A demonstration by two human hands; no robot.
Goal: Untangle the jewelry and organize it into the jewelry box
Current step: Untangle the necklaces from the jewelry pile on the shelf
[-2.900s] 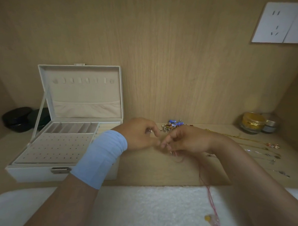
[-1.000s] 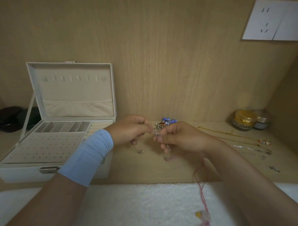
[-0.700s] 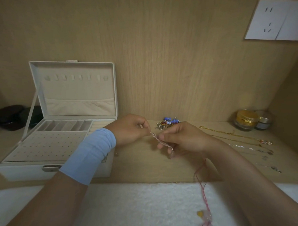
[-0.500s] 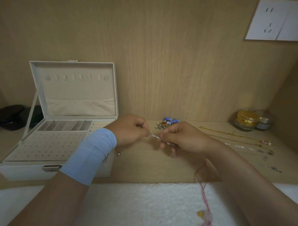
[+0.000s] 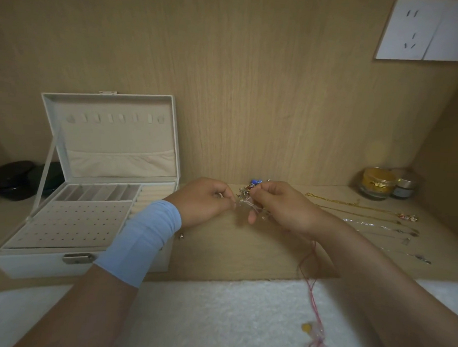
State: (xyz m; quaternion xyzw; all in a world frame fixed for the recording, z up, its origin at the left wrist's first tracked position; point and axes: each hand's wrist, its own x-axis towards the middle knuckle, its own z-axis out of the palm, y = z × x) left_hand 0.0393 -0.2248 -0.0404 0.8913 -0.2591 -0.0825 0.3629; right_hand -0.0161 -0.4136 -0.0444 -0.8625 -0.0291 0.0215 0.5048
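Two hands meet above the wooden bench [image 5: 232, 254]: the left hand [image 5: 205, 198] and right hand [image 5: 281, 204] each pinch a knotted silvery chain [image 5: 245, 202], both grips closed on it, likely drawing it taut to loosen the snarl. The chain spans the small gap between the grips, right of the open jewelry box [image 5: 29, 263].

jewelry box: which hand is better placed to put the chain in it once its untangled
Left, probably. The left hand is close beside the open jewelry box on that side. The right hand is farther away, with a red cord trailing beneath its wrist. Both hands pinch the tangled chain now.
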